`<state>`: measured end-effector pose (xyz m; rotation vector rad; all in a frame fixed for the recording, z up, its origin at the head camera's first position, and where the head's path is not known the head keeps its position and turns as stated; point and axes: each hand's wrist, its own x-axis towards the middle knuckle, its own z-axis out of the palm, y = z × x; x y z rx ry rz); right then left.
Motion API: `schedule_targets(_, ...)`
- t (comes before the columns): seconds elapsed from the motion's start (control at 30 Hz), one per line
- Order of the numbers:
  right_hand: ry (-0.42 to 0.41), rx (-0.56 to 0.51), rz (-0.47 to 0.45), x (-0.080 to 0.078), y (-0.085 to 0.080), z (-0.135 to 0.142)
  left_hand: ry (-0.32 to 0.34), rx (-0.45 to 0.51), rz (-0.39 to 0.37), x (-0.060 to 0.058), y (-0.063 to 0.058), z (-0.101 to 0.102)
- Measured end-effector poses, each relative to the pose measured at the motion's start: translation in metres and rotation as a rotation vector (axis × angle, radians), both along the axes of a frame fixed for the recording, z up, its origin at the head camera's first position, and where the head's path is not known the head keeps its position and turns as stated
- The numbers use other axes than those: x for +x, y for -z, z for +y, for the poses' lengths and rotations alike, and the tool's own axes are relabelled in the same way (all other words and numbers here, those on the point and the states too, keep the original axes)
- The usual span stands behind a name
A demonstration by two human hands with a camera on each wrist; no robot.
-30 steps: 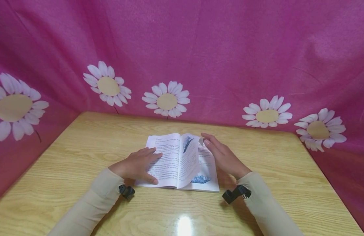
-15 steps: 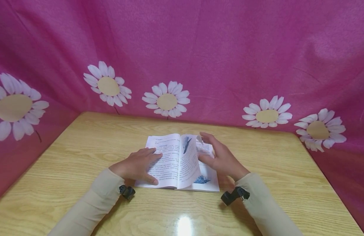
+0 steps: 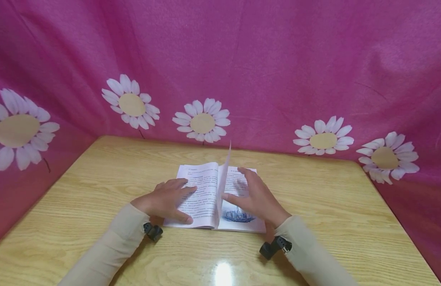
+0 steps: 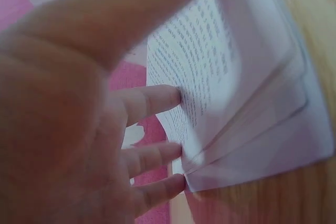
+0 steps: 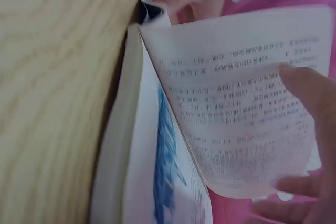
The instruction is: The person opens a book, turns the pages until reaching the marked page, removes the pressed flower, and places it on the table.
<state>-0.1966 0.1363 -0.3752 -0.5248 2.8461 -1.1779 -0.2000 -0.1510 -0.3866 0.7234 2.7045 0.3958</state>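
Magenta daisy-print cloth [image 3: 263,79] behind a wood-grain table [image 3: 349,206] with an open book [image 3: 207,198]

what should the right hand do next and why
Probably ease the right hand leftward, tipping the raised page over: it stands nearly upright from the open book, the right thumb seems to touch it, and the left hand rests on the book's left side.

An open book [image 3: 207,194] lies on the desk [image 3: 331,198], just below the frame's centre. The left hand [image 3: 164,200] is on its left page; the right hand [image 3: 261,198] is over the right, thumb at a leaf [image 3: 222,182] standing between them. A cloth [image 3: 220,59] hangs behind, across the upper frame.
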Motion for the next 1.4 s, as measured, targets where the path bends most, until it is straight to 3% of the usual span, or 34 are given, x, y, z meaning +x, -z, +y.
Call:
schedule_targets(0.13, -0.029, 0.049, -0.056, 0.007, 0.001, -0.007, -0.032, 0.001, -0.011, -0.003, 0.0, -0.003)
schedule_targets(0.27, -0.097, 0.054, -0.035, 0.012, 0.005, -0.013, -0.044, 0.052, -0.016, -0.01, 0.002, -0.01)
schedule_targets(0.33, -0.135, 0.041, -0.007, 0.014, 0.007, -0.014, -0.087, 0.147, -0.072, -0.013, 0.002, -0.014)
schedule_targets(0.5, -0.246, 0.025, 0.028, 0.017, 0.011, -0.016, -0.249, 0.411, -0.303, -0.018, 0.003, -0.027)
schedule_targets(0.57, -0.297, 0.027, 0.036, 0.018, 0.011, -0.016, -0.263, 0.456, -0.335, -0.02, 0.003, -0.031)
schedule_targets(0.87, -0.445, 0.138, -0.023, 0.023, 0.015, -0.021, -0.323, 0.607, -0.341, -0.025, 0.003, -0.037)
schedule_targets(1.1, -0.438, 0.194, -0.065, 0.028, 0.016, -0.022, -0.308, 0.741, -0.343, -0.025, 0.003, -0.036)
schedule_targets(1.3, -0.448, 0.229, -0.027, 0.031, 0.019, -0.025, -0.368, 0.695, -0.293, -0.025, 0.002, -0.031)
schedule_targets(1.4, -0.456, 0.256, -0.007, 0.032, 0.019, -0.026, -0.354, 0.664, -0.22, -0.025, 0.0, -0.028)
